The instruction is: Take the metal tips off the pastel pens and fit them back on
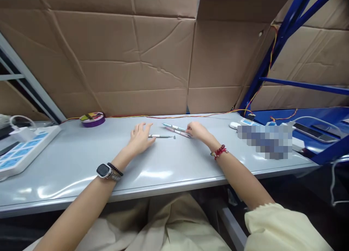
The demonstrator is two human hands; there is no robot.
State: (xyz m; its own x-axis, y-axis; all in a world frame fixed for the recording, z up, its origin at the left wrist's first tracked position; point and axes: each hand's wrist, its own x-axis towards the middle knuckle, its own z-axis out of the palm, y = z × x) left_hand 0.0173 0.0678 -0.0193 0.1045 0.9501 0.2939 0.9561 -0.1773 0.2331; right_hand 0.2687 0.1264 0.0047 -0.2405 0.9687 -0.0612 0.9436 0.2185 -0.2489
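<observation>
My left hand [140, 137] lies on the grey table [81, 160] with fingers spread, its fingertips on the end of a slim white pen [160, 136]. A tiny grey piece [174, 137] sits at that pen's tip. My right hand [197, 130] is curled around the ends of two more pens, a light blue one [173, 127] and a pink one [178, 132], which lie slanted on the table. A watch is on my left wrist and a red bead bracelet on my right.
A purple tape roll [92, 119] stands at the back left. A white and blue power strip [24, 151] lies at the left edge. A white mouse-like object [234, 125], cables and phones [313, 132] sit right. Cardboard walls the back; a blue rack frame [275, 47] rises right.
</observation>
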